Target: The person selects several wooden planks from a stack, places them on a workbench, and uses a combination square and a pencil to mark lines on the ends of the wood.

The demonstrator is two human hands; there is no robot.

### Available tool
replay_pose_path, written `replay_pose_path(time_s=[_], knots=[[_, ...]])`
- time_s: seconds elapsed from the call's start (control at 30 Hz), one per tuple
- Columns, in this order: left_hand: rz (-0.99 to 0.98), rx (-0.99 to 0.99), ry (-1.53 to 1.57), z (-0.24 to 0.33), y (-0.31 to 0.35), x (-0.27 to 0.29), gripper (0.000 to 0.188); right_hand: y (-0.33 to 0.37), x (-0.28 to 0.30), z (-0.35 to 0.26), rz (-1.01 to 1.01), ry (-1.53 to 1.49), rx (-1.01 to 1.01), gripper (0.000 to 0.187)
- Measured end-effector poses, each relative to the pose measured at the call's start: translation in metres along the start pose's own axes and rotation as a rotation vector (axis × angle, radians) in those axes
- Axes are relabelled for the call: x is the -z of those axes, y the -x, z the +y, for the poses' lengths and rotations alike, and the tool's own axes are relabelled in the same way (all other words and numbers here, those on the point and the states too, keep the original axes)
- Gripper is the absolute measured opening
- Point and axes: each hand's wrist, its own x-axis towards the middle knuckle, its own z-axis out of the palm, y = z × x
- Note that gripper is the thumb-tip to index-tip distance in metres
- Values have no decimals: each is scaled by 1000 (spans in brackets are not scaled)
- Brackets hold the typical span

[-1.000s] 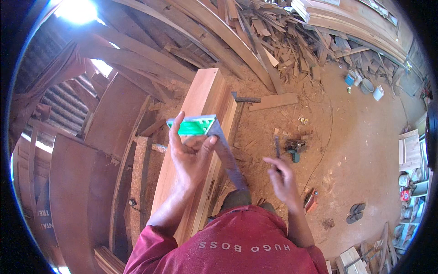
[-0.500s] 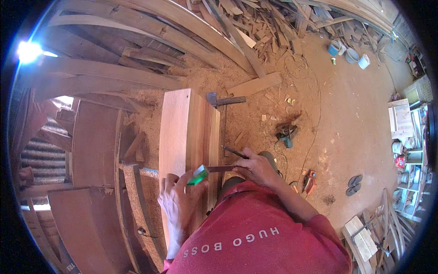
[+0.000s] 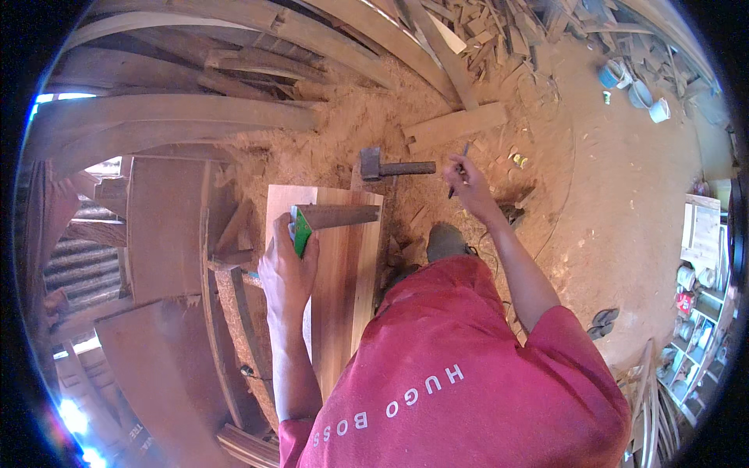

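Note:
My left hand point(image 3: 285, 269) grips the green stock of a try square point(image 3: 339, 216) at the left edge of a wooden workpiece point(image 3: 335, 288). The square's brown-looking blade lies across the top of the wood, near its far end. The workpiece shows a pale side face and a striped, reddish-brown top. Off to the right, in the air over the floor, my right hand point(image 3: 471, 189) is closed around a dark, slim pencil point(image 3: 466, 148). A hatchet point(image 3: 371, 164) with a dark handle is just beyond the workpiece's far end.
Sawdust and shavings cover the floor. A flat plank point(image 3: 456, 127) lies past the hatchet, with scrap wood heaped behind it. Large boards point(image 3: 168, 234) stand at left. Buckets point(image 3: 640, 94) are at far right, and a loaded shelf point(image 3: 698, 312) stands along the right side.
My left hand has moved the square away from me and laid its blade across the wood. My right hand has let go of the blade and swung out to the far right with the pencil.

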Motion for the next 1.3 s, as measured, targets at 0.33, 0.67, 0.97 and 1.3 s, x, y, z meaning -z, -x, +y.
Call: replay_pose_path(time_s=[0.33, 0.67, 0.97, 1.3], knots=[[-168, 185, -169, 22, -17, -15, 42, 36, 65, 306, 127, -124, -453, 48], [-165, 176, -119, 14, -14, -23, 45, 65, 76, 310, 170, 310, -340, 59], [-149, 164, -87, 15, -16, -21, 42, -15, 47, 267, 107, 374, -260, 61], [-207, 245, -76, 21, -18, -16, 41, 17, 48, 256, 82, 416, -288, 61]])
